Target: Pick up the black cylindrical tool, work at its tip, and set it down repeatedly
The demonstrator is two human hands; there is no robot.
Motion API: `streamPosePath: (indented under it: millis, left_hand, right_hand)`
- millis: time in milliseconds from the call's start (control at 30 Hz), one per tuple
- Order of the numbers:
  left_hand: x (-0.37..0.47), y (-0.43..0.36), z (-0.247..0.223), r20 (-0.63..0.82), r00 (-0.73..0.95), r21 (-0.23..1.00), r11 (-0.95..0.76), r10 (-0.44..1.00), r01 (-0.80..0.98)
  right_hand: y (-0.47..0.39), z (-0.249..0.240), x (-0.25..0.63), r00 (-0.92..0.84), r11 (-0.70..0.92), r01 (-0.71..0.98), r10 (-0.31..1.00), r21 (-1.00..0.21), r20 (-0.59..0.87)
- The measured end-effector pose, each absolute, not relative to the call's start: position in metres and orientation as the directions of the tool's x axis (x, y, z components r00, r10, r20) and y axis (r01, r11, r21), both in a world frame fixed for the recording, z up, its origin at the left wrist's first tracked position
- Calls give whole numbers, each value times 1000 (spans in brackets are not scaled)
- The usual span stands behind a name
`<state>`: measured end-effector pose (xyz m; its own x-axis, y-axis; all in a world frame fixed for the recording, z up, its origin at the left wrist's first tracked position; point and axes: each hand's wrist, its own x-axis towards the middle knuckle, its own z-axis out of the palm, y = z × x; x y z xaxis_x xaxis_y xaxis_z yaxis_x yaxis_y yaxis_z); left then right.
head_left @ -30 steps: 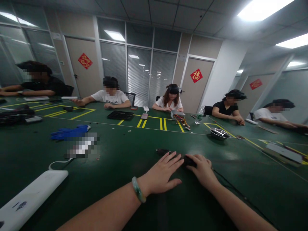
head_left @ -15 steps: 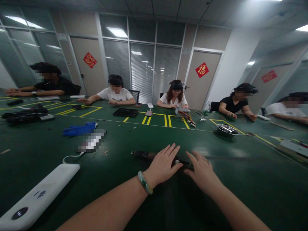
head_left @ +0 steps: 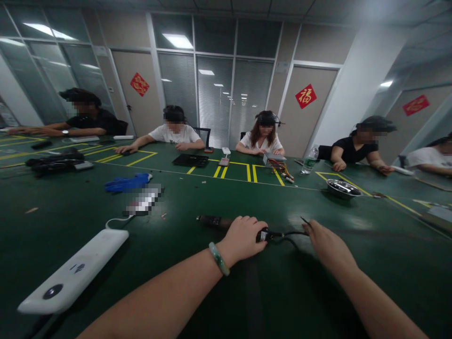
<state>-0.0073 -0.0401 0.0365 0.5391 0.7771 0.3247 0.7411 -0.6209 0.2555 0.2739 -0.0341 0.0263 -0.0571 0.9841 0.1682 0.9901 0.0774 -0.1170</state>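
Note:
A dark, stick-shaped electric screwdriver (head_left: 213, 221) lies across the green table in front of me, its narrow metal tip toward the left. My left hand (head_left: 243, 239), with a green bangle on its wrist, is wrapped over the tool's body and hides the middle of it. From the right end of the tool comes a black cable (head_left: 291, 233). My right hand (head_left: 330, 245) pinches that cable between thumb and fingers, and a short dark end sticks up past the fingertips.
To the left lie a white power bank (head_left: 76, 273), wired to a blurred-out phone (head_left: 146, 200), and a blue glove (head_left: 129, 182). Farther off are a metal bowl (head_left: 342, 188), a water bottle (head_left: 310, 161) and a black tray (head_left: 190, 160). Several people sit across the table.
My left hand has closed around the screwdriver from lying flat over it. My right hand has moved right, from spread fingers to a pinch on the cable. The view has shifted slightly.

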Motion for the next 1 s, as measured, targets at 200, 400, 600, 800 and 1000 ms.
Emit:
streamPosePath:
  millis: [200,400,600,800,1000]
  left_hand:
    - [-11,-44,42,283,538,217,-600,794,770]
    - [-8,-48,42,330,593,193,-667,735,719]
    - [-1,-43,34,360,611,184,-696,705,694]
    - [3,-43,32,359,615,180,-699,702,692]
    - [5,-45,33,364,637,178,-722,680,669]
  right_hand:
    - [-21,18,274,-147,164,962,985,-218,89]
    - [-39,28,269,-306,325,918,945,-227,119]
    - [-51,37,256,-356,318,873,934,-370,-37]
    - [-63,45,243,-340,294,869,939,-397,-48]
    - [-67,45,238,-331,274,878,940,-393,-85]
